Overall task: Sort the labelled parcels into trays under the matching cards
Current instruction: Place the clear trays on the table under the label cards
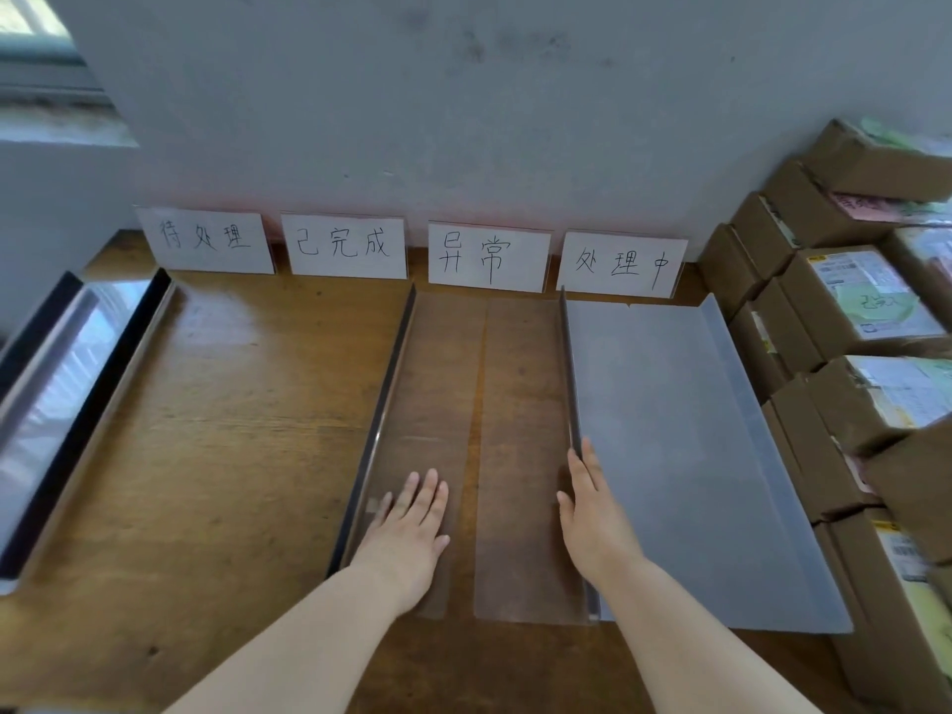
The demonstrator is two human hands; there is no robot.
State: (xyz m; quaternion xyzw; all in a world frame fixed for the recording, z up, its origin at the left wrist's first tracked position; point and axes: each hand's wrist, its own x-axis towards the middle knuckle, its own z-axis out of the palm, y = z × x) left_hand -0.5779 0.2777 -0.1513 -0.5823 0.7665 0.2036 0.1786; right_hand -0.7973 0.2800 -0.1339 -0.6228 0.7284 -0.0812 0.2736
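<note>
- Wooden worktop (232, 430) is being set up.
- Clear tray (432, 378) is being lined up, best slowly and straight under its card (489, 257), by left hand (412, 528) and right hand (592, 523), fingers flat, grasping nothing.

Far left of the clear tray (520, 404), a dark-rimmed tray (67, 373) runs past the picture's left edge. Right of the clear tray, the stacked parcels (845, 311) are cut by the right edge, their printed labels too blurred to read. At the clear tray's left wall, the thumb of the left hand (412, 528) shows only dimly through the plastic.
</note>
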